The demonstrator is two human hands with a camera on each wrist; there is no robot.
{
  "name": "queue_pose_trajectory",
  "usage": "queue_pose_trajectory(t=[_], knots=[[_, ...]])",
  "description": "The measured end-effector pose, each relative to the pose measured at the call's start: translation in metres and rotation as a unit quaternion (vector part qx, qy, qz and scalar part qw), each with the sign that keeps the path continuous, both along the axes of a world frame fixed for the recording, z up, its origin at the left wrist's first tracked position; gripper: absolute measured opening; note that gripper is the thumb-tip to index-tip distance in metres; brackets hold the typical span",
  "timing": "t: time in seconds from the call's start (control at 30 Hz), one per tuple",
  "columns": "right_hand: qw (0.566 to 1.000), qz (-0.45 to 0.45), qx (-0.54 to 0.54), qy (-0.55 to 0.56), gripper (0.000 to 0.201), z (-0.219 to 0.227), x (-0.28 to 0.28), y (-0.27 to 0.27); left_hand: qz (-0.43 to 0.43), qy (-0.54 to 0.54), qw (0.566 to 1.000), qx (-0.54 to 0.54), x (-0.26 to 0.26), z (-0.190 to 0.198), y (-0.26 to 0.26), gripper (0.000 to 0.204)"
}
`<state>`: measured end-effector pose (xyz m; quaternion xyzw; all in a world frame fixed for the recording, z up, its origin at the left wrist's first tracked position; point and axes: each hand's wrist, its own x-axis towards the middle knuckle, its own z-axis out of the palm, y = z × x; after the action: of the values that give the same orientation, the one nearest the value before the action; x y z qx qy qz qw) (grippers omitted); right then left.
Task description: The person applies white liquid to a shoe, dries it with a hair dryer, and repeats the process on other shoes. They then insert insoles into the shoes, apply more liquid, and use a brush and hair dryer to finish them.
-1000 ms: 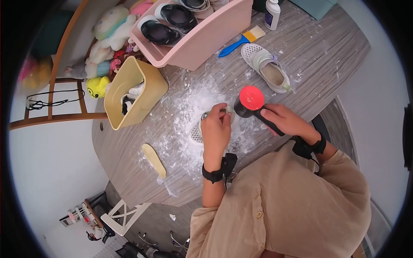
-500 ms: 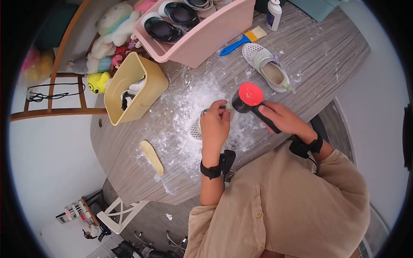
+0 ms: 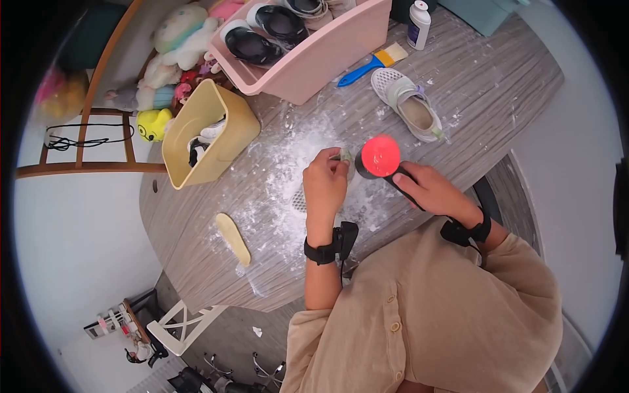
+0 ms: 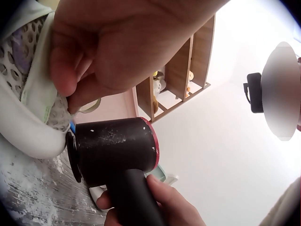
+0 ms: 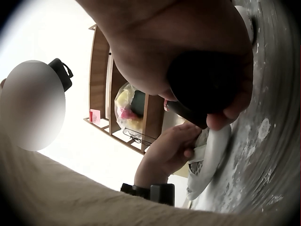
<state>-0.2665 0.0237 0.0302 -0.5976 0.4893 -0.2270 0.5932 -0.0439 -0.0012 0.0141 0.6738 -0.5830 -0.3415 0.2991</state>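
Observation:
In the head view the left hand [image 3: 325, 187] pinches the heel part of a pale perforated shoe [image 3: 299, 200], mostly hidden under that hand. The left wrist view shows its fingers on the pale green strap of the shoe [image 4: 28, 136]. The right hand [image 3: 432, 191] grips the handle of a black device with a red round end [image 3: 381, 156]. In the left wrist view the device's black barrel [image 4: 113, 148] has its other end close against the shoe's heel. White powder specks its surface. The matching shoe [image 3: 415, 112] stands farther back on the table.
White powder covers the table [image 3: 498, 85] around the shoe. A yellow insole [image 3: 233, 238] lies at the left. Behind are a yellow bin [image 3: 237, 131], a pink bin of shoes [image 3: 327, 56], a blue brush [image 3: 359, 74] and a white bottle [image 3: 419, 25].
The red end of the device rose slightly, then came back down, and the right hand has moved a little. The left hand keeps its pinch on the shoe.

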Motion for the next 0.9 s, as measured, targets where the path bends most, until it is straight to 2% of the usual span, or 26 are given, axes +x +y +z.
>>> queue_pose_trajectory(t=[0.1, 0.2, 0.4, 0.5, 0.6, 0.7, 0.9], knots=[[0.998, 0.018, -0.056, 0.037, 0.040, -0.003, -0.001, -0.002, 0.005, 0.009, 1.000, 0.006, 0.001, 0.001, -0.002, 0.026], [0.998, -0.009, -0.029, 0.049, 0.040, 0.006, 0.004, -0.005, 0.015, 0.017, 1.000, 0.019, -0.001, 0.004, -0.003, 0.027], [0.988, 0.028, -0.142, 0.054, 0.038, 0.005, 0.004, 0.002, 0.036, 0.038, 0.998, 0.019, -0.003, 0.002, -0.001, 0.024], [0.992, 0.031, -0.104, 0.070, 0.038, 0.015, 0.004, 0.001, 0.043, 0.045, 0.998, 0.024, -0.004, 0.004, -0.001, 0.022], [0.986, 0.014, -0.150, 0.071, 0.037, 0.006, 0.007, 0.005, 0.046, 0.055, 0.997, 0.027, -0.003, 0.004, -0.002, 0.022], [0.984, 0.049, -0.151, 0.082, 0.037, 0.010, 0.005, 0.007, 0.048, 0.057, 0.997, 0.034, -0.003, 0.005, -0.002, 0.022], [0.993, -0.001, -0.100, 0.070, 0.036, 0.013, 0.006, 0.003, 0.044, 0.056, 0.997, 0.033, -0.003, 0.003, 0.000, 0.023]])
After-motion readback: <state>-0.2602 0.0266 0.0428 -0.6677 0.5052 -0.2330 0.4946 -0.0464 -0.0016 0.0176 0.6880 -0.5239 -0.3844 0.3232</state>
